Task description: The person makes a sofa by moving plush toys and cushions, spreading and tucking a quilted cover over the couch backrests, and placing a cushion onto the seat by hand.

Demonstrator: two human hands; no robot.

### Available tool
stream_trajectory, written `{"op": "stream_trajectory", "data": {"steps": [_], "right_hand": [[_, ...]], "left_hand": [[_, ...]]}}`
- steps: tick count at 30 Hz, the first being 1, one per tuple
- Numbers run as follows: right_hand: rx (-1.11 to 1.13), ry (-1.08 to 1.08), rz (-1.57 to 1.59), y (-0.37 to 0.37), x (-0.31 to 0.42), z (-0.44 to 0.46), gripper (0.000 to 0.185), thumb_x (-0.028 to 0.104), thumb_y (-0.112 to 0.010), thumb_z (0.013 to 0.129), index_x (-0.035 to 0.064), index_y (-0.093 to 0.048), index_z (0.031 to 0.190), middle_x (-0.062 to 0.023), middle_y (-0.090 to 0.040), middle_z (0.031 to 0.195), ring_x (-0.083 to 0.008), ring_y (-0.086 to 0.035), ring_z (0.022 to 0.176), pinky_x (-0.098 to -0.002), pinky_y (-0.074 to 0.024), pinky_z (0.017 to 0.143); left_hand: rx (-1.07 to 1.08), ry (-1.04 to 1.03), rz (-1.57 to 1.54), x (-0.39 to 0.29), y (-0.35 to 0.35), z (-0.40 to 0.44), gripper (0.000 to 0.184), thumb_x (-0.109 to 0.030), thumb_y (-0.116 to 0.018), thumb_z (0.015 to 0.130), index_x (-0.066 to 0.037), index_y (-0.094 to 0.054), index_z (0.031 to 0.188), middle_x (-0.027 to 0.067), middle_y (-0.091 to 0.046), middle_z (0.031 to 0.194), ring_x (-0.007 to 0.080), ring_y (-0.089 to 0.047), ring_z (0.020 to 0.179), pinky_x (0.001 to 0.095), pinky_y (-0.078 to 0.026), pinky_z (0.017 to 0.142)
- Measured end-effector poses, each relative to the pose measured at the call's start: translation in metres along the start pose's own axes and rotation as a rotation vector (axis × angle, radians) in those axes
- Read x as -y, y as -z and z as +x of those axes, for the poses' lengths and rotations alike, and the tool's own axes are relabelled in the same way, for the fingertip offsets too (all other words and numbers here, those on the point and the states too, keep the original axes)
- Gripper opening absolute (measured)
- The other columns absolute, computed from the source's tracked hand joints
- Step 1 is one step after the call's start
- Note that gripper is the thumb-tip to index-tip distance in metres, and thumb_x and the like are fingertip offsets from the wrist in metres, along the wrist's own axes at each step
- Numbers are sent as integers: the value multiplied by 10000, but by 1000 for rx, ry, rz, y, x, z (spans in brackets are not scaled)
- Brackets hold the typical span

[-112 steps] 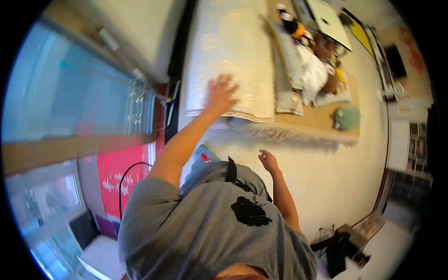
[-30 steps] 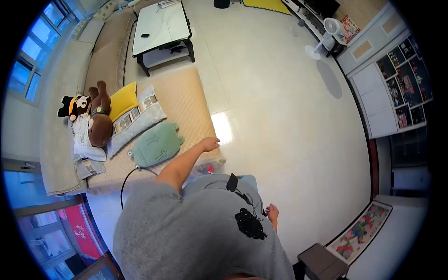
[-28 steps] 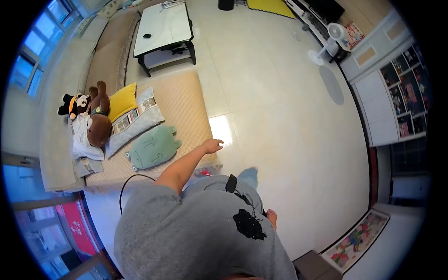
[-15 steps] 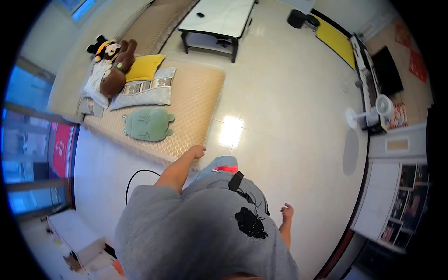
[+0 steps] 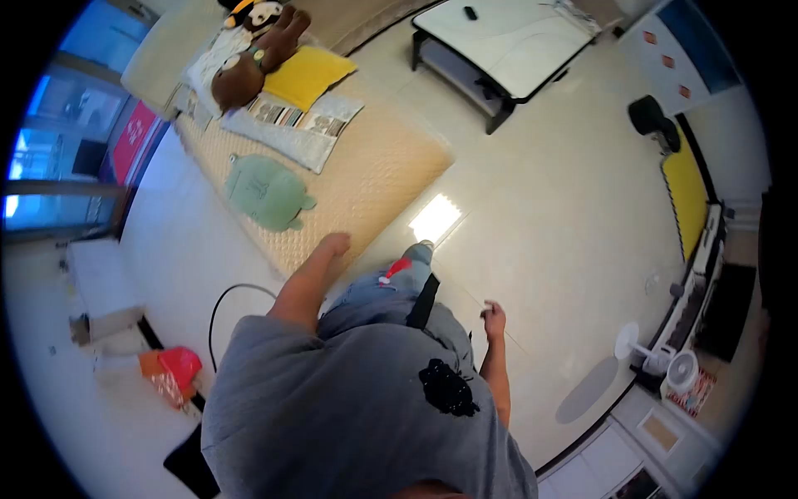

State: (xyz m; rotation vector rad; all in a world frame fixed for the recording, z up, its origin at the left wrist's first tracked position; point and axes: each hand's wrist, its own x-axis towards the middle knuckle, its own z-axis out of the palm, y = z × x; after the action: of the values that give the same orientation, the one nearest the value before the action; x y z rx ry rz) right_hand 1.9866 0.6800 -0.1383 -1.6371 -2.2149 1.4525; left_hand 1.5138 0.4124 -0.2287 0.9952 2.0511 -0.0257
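Observation:
My left hand [image 5: 337,243] hangs in front of the front corner of a cream quilted couch [image 5: 391,158]; its fingers are smeared, and I see nothing in it. Nearest to it on the couch lies a flat green frog-shaped plush cushion [image 5: 268,193]. Over the pale tiled floor [image 5: 549,249], my right hand [image 5: 494,318] is held out low at my side, fingers loosely bent and apart, with nothing in them. Farther back on the couch are a grey patterned cushion [image 5: 332,137], a yellow cushion [image 5: 309,76] and a brown plush bear [image 5: 238,81].
A white-topped coffee table [image 5: 515,41] with black legs stands ahead. Along the right wall are a white fan [image 5: 682,372], a television [image 5: 725,312] and a yellow panel [image 5: 683,195]. A black cable loop [image 5: 218,312] and a red bag [image 5: 179,364] are at left.
My view has turned left and moved forward, so the couch and coffee table appear rotated and shifted. Both hands now show higher in the picture. The cushions keep their places on the couch.

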Motion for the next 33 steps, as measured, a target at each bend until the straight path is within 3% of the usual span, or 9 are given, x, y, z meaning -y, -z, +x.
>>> {"op": "stream_trajectory", "data": {"steps": [3, 8, 11, 18, 21, 23, 28, 31, 33], "right_hand": [[106, 18, -39, 25, 69, 61, 291, 8, -393, 738, 8, -560, 977, -74, -571, 624, -141, -539, 583, -259, -433, 571], [144, 64, -20, 79, 106, 156, 296, 4, -391, 728, 20, -572, 961, -69, -567, 620, -136, -526, 567, -258, -429, 565], [205, 12, -136, 114, 100, 209, 313, 0, -403, 678, 13, -583, 934, -72, -560, 598, -142, -528, 558, -260, -426, 557], [364, -36, -425, 206, 124, 371, 319, 9, -452, 639, 38, -609, 914, -112, -600, 635, -170, -574, 533, -297, -458, 519], [400, 58, -412, 247, 157, 453, 314, -17, -473, 605, 11, -604, 889, -104, -583, 641, -154, -543, 514, -282, -434, 486], [391, 125, -509, 272, 192, 509, 353, -1, -459, 614, 20, -592, 940, -92, -575, 614, -155, -538, 544, -281, -436, 527], [312, 52, -415, 264, 308, 617, 341, -2, -419, 673, 7, -573, 977, -67, -554, 628, -133, -526, 564, -257, -423, 536], [385, 139, -423, 228, 356, 660, 332, -1, -423, 679, 10, -575, 974, -68, -558, 638, -127, -525, 564, -255, -422, 534], [464, 224, -399, 192, 385, 676, 333, 12, -405, 699, 2, -558, 996, -50, -538, 612, -109, -497, 537, -232, -403, 496]], "left_hand": [[-223, 23, -194, -82, 78, 3, 408, -266, -489, 750, -59, -523, 1101, 164, -571, 1022, 293, -549, 936, 361, -425, 814], [-348, 120, -682, -154, 154, 57, 518, -262, -537, 750, -40, -424, 1204, 149, -595, 958, 271, -562, 894, 335, -427, 801], [-536, 211, -891, -161, 173, 102, 555, -243, -534, 759, -57, -374, 1256, 104, -596, 862, 195, -558, 766, 301, -443, 710], [-801, 658, -1331, -139, 198, 179, 563, -233, -530, 760, -37, -371, 1263, 72, -554, 842, 170, -504, 652, 294, -418, 579], [-905, 809, -1637, -159, 227, 180, 484, -262, -551, 750, -3, -476, 1152, 103, -582, 933, 169, -541, 801, 296, -443, 667], [-882, 805, -1753, -167, 240, 183, 439, -296, -536, 769, -43, -491, 1125, 68, -558, 929, 173, -518, 769, 307, -421, 657], [-974, 828, -2058, -172, 289, 207, 370, -379, -508, 797, -109, -501, 1050, 30, -520, 988, 181, -484, 810, 335, -394, 681], [-1085, 776, -2140, -144, 323, 219, 274, -337, -516, 787, -126, -538, 960, -4, -495, 841, 132, -453, 676, 270, -381, 558], [-1167, 685, -2135, -115, 353, 227, 440, -433, -515, 792, -123, -475, 1101, 43, -517, 1045, 178, -486, 826, 337, -394, 700]]}}
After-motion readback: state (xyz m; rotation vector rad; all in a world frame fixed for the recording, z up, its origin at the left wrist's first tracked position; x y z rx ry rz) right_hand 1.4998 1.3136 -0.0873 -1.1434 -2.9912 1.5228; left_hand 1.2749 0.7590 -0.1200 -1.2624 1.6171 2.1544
